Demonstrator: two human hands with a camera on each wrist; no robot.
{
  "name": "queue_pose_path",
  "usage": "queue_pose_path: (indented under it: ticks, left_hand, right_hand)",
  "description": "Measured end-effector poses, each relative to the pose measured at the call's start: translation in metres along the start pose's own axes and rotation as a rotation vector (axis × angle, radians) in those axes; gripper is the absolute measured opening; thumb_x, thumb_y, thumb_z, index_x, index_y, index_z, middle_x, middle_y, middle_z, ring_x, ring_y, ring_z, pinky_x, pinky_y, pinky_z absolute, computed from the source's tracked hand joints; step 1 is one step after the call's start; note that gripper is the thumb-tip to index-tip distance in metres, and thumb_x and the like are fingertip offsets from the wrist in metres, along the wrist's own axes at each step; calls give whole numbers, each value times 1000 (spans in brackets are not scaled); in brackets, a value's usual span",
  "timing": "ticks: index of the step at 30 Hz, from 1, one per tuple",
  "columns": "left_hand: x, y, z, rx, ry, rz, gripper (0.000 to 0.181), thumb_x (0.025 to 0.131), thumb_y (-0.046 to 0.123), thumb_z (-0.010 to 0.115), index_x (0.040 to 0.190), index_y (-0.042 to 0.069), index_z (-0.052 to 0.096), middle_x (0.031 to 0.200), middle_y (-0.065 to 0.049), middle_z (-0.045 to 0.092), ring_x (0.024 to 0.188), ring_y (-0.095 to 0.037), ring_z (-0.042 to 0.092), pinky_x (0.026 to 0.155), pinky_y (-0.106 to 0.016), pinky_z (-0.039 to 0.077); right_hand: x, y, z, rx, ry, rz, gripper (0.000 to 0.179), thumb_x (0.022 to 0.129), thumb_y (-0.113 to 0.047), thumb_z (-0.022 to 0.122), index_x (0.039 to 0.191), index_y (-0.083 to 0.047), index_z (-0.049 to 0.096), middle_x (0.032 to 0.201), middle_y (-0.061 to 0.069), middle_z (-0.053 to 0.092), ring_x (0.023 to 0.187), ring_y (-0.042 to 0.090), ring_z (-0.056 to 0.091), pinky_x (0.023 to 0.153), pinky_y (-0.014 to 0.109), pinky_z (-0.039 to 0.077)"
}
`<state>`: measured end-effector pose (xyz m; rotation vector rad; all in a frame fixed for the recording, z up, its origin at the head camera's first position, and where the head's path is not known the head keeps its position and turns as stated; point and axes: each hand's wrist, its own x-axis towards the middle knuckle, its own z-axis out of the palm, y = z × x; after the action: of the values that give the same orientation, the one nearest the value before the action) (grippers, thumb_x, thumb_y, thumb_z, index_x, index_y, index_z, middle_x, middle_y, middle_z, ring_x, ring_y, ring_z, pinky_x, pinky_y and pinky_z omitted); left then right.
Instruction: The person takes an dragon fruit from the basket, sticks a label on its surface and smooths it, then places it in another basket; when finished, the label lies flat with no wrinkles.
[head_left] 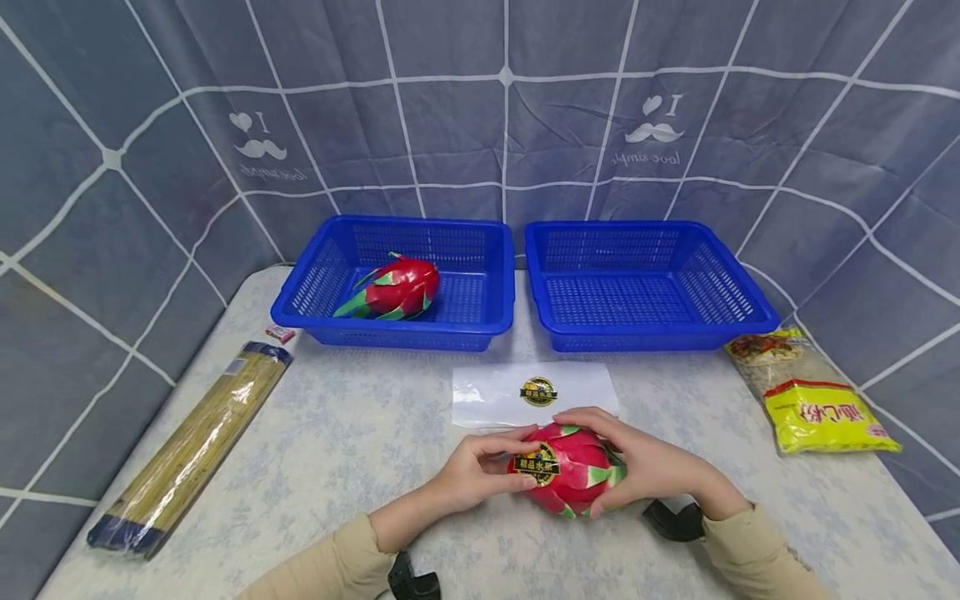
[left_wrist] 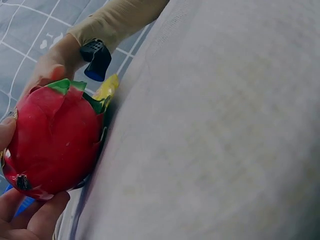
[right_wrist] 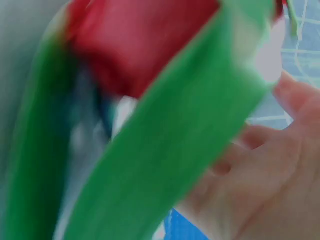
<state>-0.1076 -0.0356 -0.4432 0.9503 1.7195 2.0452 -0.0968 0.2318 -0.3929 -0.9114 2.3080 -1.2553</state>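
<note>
A red dragon fruit (head_left: 573, 467) with green leaf tips lies on its side at the front of the table. On its left part sits a round black-and-gold sticker (head_left: 536, 464). My left hand (head_left: 474, 473) grips that end, thumb and fingertips at the sticker's edges. Around the leafy end curls my right hand (head_left: 651, 462), thumb at the near side, fingers over the far side. The left wrist view shows the fruit's dark stub (left_wrist: 22, 181) between the left thumb and fingers. Close green leaves (right_wrist: 170, 130) cover much of the right wrist view. Just behind the fruit, a white sheet (head_left: 487, 396) bears a matching sticker (head_left: 538, 392).
Two blue baskets stand at the back: the left basket (head_left: 405, 340) contains another dragon fruit (head_left: 405, 287), beside the right basket (head_left: 652, 340). A wrapped bundle of sticks (head_left: 195, 446) lies left, near a small pink packet (head_left: 281, 333). A yellow-and-clear food bag (head_left: 817, 408) lies right.
</note>
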Motion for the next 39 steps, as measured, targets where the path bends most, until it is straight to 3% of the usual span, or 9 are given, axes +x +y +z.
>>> queue_pose_path:
  ticks: [5, 9, 15, 21, 28, 34, 39]
  left_hand:
    - [0, -1, 0, -13, -18, -38, 39, 81, -3, 70, 116, -13, 58, 137, -25, 44, 129, -33, 40, 91, -31, 47]
    - [1, -1, 1, -14, -19, -43, 38, 82, 0, 70, 117, -13, 58, 137, -23, 44, 130, -33, 38, 93, -28, 44]
    - [2, -1, 2, -33, -12, -68, 40, 82, -1, 70, 119, -12, 57, 138, -21, 44, 131, -34, 36, 94, -26, 43]
    - [6, 1, 3, -5, -17, -69, 40, 80, -2, 71, 117, -11, 59, 135, -22, 48, 127, -28, 43, 94, -31, 45]
    - [14, 7, 3, 23, -24, -109, 39, 79, -1, 72, 116, -7, 62, 131, -17, 53, 124, -20, 48, 97, -34, 42]
    - [25, 11, 1, 1, -58, -160, 40, 79, -4, 71, 117, -9, 61, 127, -18, 56, 116, -18, 55, 92, -32, 47]
    - [36, 14, -2, 27, -86, -177, 35, 86, 2, 65, 120, -7, 60, 125, -17, 58, 112, -15, 57, 87, -30, 49]
  right_hand:
    - [-20, 9, -4, -3, 20, 62, 89, 73, -31, 81, 146, -25, 32, 143, 1, 36, 123, 17, 42, 92, 32, 46]
    - [-29, 14, 2, -69, 88, 42, 91, 71, -33, 82, 146, -23, 32, 145, 1, 35, 127, 12, 37, 94, 34, 44]
    - [-34, 16, 12, -107, 190, 41, 84, 71, -36, 82, 143, -24, 39, 142, -1, 41, 125, 9, 39, 94, 34, 43]
    - [-37, 20, 14, -72, 203, 43, 79, 75, -33, 79, 143, -23, 39, 140, 3, 42, 120, 8, 44, 91, 30, 44]
    - [-38, 23, 11, 18, 170, 65, 79, 79, -25, 77, 145, -19, 34, 137, 13, 43, 116, 14, 49, 87, 31, 48]
    - [-39, 27, 3, 135, 139, 59, 76, 81, -14, 75, 145, -13, 33, 139, 17, 39, 115, 12, 51, 87, 30, 49]
    - [-41, 29, -7, 291, 85, 17, 72, 84, -2, 67, 145, -4, 29, 142, 3, 36, 118, 8, 49, 89, 30, 49]
